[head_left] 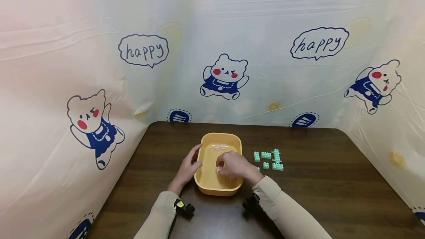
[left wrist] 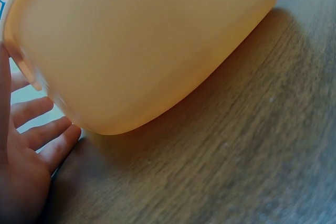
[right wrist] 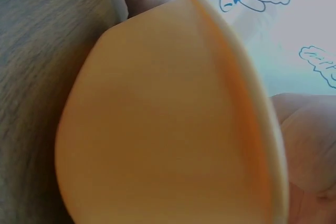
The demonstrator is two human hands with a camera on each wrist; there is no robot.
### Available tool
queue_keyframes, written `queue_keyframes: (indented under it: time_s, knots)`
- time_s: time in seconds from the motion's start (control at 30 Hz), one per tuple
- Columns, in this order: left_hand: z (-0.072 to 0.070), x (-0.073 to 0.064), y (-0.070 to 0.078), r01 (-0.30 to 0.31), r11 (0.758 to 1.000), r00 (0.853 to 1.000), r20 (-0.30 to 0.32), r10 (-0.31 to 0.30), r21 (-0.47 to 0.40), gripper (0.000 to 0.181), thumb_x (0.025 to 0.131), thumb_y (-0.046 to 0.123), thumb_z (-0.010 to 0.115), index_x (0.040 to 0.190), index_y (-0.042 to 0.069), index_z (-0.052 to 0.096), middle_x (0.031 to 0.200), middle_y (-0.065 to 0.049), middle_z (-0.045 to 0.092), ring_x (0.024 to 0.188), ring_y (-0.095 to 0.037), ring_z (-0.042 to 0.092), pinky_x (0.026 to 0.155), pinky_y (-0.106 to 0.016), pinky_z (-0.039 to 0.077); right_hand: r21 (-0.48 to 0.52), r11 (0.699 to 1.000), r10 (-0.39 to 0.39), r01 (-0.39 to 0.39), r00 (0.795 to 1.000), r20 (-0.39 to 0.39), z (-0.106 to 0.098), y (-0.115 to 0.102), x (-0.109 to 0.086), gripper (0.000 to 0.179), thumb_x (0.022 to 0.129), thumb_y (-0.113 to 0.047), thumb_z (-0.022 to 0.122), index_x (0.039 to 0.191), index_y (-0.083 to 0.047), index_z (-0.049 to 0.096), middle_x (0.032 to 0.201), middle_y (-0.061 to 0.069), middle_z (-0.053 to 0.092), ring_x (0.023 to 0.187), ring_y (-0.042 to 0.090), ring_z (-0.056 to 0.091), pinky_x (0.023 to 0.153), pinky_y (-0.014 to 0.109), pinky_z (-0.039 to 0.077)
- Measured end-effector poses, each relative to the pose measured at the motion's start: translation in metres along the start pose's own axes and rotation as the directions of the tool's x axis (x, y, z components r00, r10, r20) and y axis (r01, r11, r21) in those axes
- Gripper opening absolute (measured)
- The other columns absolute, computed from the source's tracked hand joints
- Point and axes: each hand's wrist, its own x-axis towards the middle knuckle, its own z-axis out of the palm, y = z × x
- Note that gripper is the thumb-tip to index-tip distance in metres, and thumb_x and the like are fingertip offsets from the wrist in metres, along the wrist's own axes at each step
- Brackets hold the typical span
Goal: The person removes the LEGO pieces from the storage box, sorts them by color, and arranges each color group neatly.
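While the left hand (head_left: 186, 168) sits fingers-spread at nine o'clock on the yellow tray (head_left: 207, 159) and the right hand (head_left: 235, 165) seems to pinch a pink block (head_left: 218, 169) mid-tray, I'd brace that nine-o'clock side so nothing slides.

Cloth (head_left: 212, 17): pale, creased, ahead and on both my sides
Bears (head_left: 221, 84): printed on it, winking, in blue
Table (head_left: 332, 172): dark wood grain before me
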Motion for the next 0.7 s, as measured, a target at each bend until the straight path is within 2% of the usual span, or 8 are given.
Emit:
queue_keyframes:
  time_s: [0.13, 0.2, 0.33, 0.5, 0.7]
  knots:
    - [0.0, 0.0, -0.001, -0.006, 1.0, 1.0, -0.002, 0.006, -0.008, 0.07, 0.084, -0.001, 0.05, 0.151, 0.006, 0.032, 0.15, -0.025, 0.038, 0.131, -0.041, 0.045, 0.093, -0.029, 0.045, 0.081, 0.997, 0.007, -0.007, 1.0, 0.007, -0.006, -0.001, -0.002, 0.008, 0.084, -0.02, 0.07, 0.091, -0.017, 0.071, 0.085, -0.007, 0.065, 0.047, 0.002, 0.055, 0.047, 0.023, 0.046]
    - [0.0, 0.0, -0.001, -0.009, 1.0, 1.0, -0.003, 0.009, -0.013, 0.07, 0.084, -0.002, 0.05, 0.151, 0.007, 0.032, 0.15, -0.025, 0.038, 0.131, -0.041, 0.046, 0.093, -0.027, 0.045, 0.1, 0.995, -0.001, 0.001, 1.0, 0.002, -0.009, 0.0, -0.004, 0.01, 0.084, -0.02, 0.07, 0.093, -0.016, 0.071, 0.087, -0.006, 0.066, 0.047, 0.001, 0.055, 0.049, 0.022, 0.046]
    - [0.001, 0.0, -0.002, -0.015, 1.0, 1.0, -0.002, 0.015, -0.02, 0.069, 0.085, -0.004, 0.05, 0.15, 0.009, 0.034, 0.149, -0.026, 0.04, 0.13, -0.042, 0.046, 0.091, -0.025, 0.045, 0.074, 0.997, -0.012, 0.014, 1.0, -0.026, -0.015, 0.001, -0.007, 0.012, 0.083, -0.021, 0.069, 0.094, -0.016, 0.072, 0.087, -0.006, 0.066, 0.056, 0.002, 0.056, 0.055, 0.022, 0.046]
    - [0.001, 0.001, -0.002, -0.015, 1.0, 1.0, 0.003, 0.015, -0.022, 0.068, 0.086, -0.006, 0.049, 0.151, 0.006, 0.032, 0.15, -0.026, 0.038, 0.131, -0.043, 0.045, 0.092, -0.026, 0.045, 0.027, 1.0, -0.005, 0.007, 0.999, -0.053, -0.02, 0.004, -0.012, 0.013, 0.081, -0.021, 0.07, 0.093, -0.019, 0.073, 0.086, -0.008, 0.066, 0.071, 0.006, 0.054, 0.062, 0.024, 0.045]
    - [0.0, 0.001, -0.001, -0.012, 1.0, 1.0, 0.003, 0.012, -0.022, 0.068, 0.086, -0.005, 0.049, 0.151, 0.005, 0.031, 0.15, -0.025, 0.037, 0.132, -0.042, 0.045, 0.093, -0.03, 0.045, 0.039, 0.999, 0.009, -0.006, 0.997, -0.077, -0.026, 0.006, -0.019, 0.012, 0.081, -0.021, 0.071, 0.092, -0.018, 0.072, 0.086, -0.008, 0.065, 0.073, 0.007, 0.055, 0.064, 0.024, 0.045]
